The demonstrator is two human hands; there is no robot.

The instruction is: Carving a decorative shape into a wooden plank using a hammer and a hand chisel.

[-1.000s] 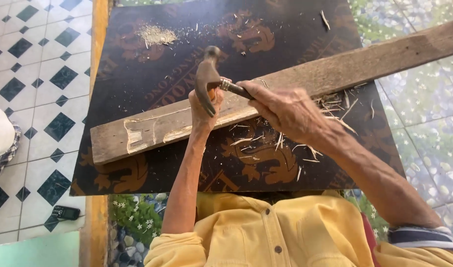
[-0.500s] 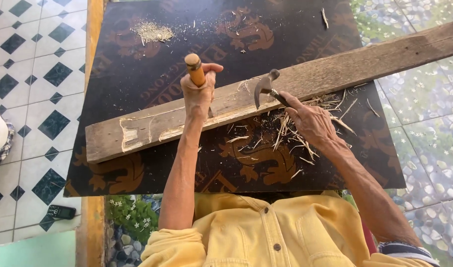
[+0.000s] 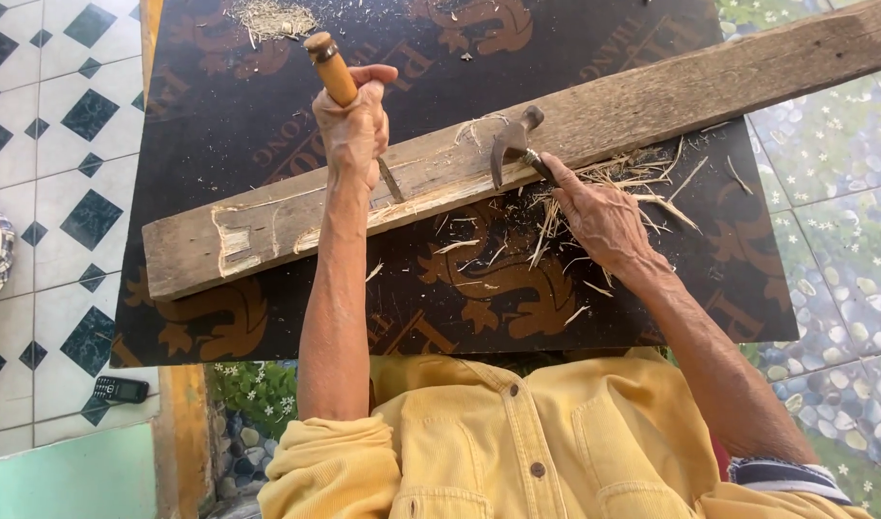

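Weathered plank (image 3: 642,101) lies slanted, gouged pale beneath the chisel (image 3: 337,79)

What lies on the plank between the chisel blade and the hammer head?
In the head view, the plank between the chisel and the hammer carries only raised, frayed wood fibres on pale, chipped wood; no other tool sits there.

A yellow buttoned shirt (image 3: 517,452) (sleeves rolled up), perhaps striped cuff lining (image 3: 786,473).

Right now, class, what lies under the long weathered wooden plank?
The plank rests on a dark printed board strewn with pale wood splinters. The board beneath the plank itself is covered.
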